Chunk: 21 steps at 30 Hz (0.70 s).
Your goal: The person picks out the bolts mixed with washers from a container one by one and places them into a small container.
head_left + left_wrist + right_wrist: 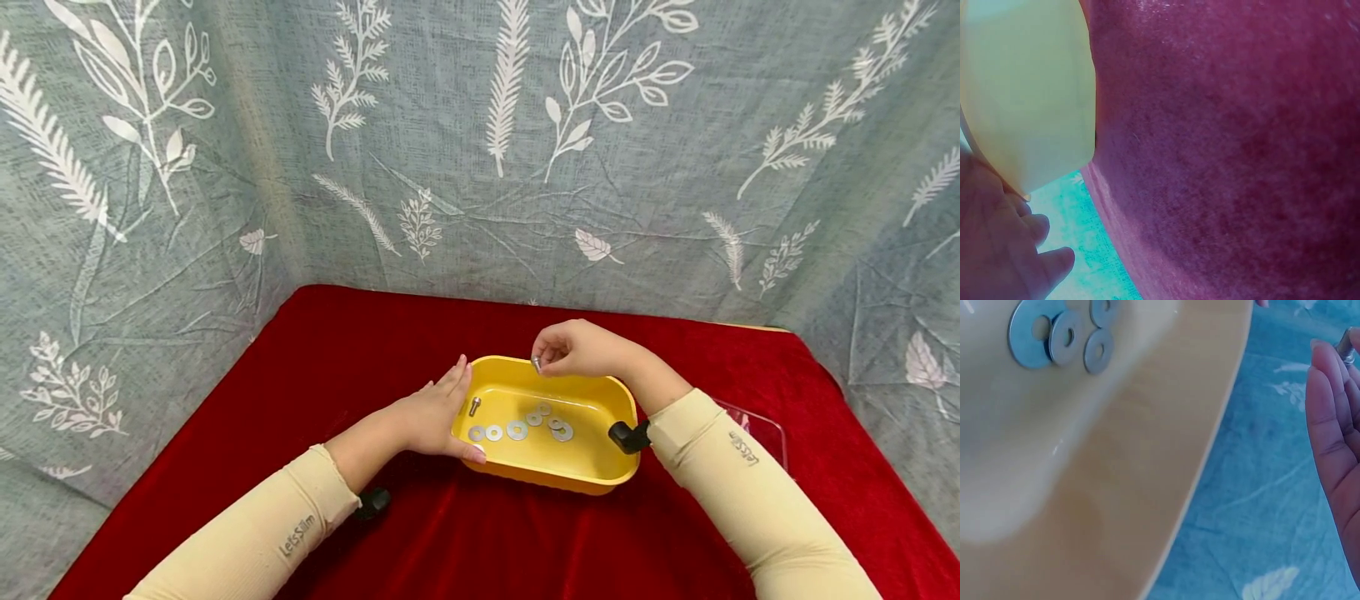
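A yellow plastic tub (555, 471) stands on the red cloth. Inside it lie several flat metal washers (517, 430) of different sizes and, near the left end, a small metal bolt (475, 406). My left hand (431, 421) rests against the tub's left end, fingers fairly straight and the thumb over the near rim. Above the far rim my right hand (577, 348) pinches another small metal bolt (536, 363) between thumb and fingers. The right wrist view shows threads on this bolt (1346, 351), with part of it hidden by the fingers.
Red velvety cloth (360, 350) covers the table. A clear plastic box or lid (765, 429) lies right of the tub, partly behind the right forearm. Grey-green curtains (450, 167) with white leaf patterns hang behind and at both sides.
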Each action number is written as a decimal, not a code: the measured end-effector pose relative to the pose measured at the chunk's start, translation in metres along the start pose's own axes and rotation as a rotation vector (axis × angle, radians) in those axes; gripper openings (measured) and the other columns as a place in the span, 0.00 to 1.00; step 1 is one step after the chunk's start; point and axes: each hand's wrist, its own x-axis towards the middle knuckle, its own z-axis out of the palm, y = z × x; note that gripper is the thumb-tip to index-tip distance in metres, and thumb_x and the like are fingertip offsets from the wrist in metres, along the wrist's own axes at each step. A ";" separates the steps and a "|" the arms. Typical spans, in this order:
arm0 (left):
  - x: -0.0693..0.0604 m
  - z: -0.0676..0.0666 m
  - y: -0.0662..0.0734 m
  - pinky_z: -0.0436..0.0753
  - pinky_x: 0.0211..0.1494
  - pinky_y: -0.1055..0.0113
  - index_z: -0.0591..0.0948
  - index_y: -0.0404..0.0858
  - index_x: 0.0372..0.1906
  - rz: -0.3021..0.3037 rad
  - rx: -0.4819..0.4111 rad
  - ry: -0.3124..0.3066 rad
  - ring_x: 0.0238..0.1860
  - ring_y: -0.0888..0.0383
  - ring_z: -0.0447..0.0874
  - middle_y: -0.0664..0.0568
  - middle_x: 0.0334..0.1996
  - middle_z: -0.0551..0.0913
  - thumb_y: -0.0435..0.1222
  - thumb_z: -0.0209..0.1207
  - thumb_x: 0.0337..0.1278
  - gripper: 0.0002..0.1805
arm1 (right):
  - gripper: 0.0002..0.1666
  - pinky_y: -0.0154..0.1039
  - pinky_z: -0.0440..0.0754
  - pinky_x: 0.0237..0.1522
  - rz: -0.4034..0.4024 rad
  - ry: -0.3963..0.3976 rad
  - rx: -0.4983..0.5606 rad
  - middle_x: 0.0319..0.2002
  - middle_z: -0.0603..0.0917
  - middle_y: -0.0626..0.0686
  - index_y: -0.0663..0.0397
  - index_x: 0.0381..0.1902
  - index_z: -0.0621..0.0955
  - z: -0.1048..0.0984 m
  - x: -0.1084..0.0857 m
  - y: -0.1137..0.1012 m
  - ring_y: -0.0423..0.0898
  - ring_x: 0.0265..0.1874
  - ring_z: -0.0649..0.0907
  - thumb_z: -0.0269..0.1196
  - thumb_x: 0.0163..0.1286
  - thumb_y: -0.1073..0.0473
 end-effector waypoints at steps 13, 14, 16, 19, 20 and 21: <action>0.002 0.001 0.000 0.51 0.69 0.51 0.36 0.34 0.71 0.001 0.005 0.007 0.71 0.55 0.31 0.45 0.71 0.28 0.76 0.51 0.25 0.73 | 0.08 0.35 0.79 0.35 0.059 0.070 0.099 0.31 0.82 0.53 0.59 0.37 0.80 -0.028 -0.043 0.015 0.50 0.33 0.80 0.63 0.60 0.62; 0.002 0.002 0.000 0.51 0.69 0.51 0.36 0.33 0.71 0.002 0.002 0.008 0.71 0.55 0.31 0.45 0.71 0.28 0.76 0.51 0.25 0.73 | 0.08 0.35 0.79 0.35 0.063 0.077 0.096 0.31 0.81 0.53 0.59 0.37 0.80 -0.030 -0.048 0.016 0.49 0.33 0.80 0.63 0.60 0.62; 0.002 0.002 0.000 0.51 0.69 0.51 0.36 0.34 0.71 0.004 0.003 0.008 0.71 0.55 0.31 0.45 0.71 0.28 0.77 0.51 0.25 0.73 | 0.08 0.34 0.79 0.35 0.073 0.094 0.094 0.30 0.81 0.52 0.59 0.37 0.79 -0.034 -0.056 0.019 0.48 0.33 0.80 0.64 0.60 0.62; 0.002 0.001 0.000 0.51 0.68 0.51 0.36 0.33 0.71 0.004 0.009 0.007 0.71 0.55 0.31 0.45 0.71 0.28 0.77 0.51 0.25 0.73 | 0.08 0.34 0.79 0.35 0.081 0.112 0.086 0.30 0.80 0.52 0.59 0.37 0.79 -0.040 -0.068 0.025 0.45 0.32 0.79 0.64 0.60 0.62; 0.002 0.001 -0.001 0.51 0.68 0.51 0.36 0.33 0.71 0.004 0.012 0.006 0.71 0.55 0.31 0.45 0.71 0.28 0.77 0.51 0.25 0.73 | 0.09 0.34 0.79 0.35 0.083 0.115 0.091 0.30 0.80 0.52 0.60 0.37 0.79 -0.042 -0.072 0.027 0.45 0.32 0.79 0.64 0.60 0.62; 0.002 0.001 0.000 0.51 0.69 0.51 0.35 0.34 0.70 0.003 0.011 0.004 0.71 0.55 0.31 0.45 0.71 0.28 0.76 0.51 0.26 0.73 | 0.09 0.34 0.79 0.34 0.091 0.120 0.095 0.30 0.80 0.52 0.60 0.37 0.79 -0.043 -0.076 0.030 0.44 0.32 0.79 0.64 0.60 0.62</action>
